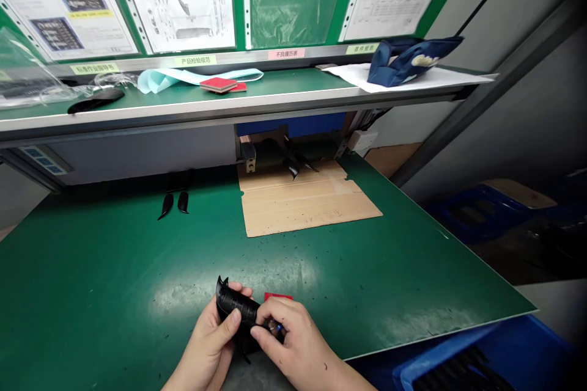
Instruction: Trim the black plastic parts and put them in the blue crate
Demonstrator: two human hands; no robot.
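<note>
My left hand (215,336) is wrapped round a black ribbed, curved plastic part (236,305), its thumb pressed along the near side. The part is tilted, with a pointed, hooked end at its upper left. At its lower right end, my right hand (293,336) is closed, fingertips against the part. Between those fingers shows a small tool with a blue spot (279,328); most of it is hidden, so its kind cannot be told. Just behind the right hand, a red pad (277,296) lies on the green table (137,275).
Two black parts (168,203) lie at the back left. A cardboard sheet (312,201) with black parts (293,166) is at the back. The shelf (293,82) above bears red pads (220,85) and a blue cap (408,61). A blue bin (413,372) stands at lower right.
</note>
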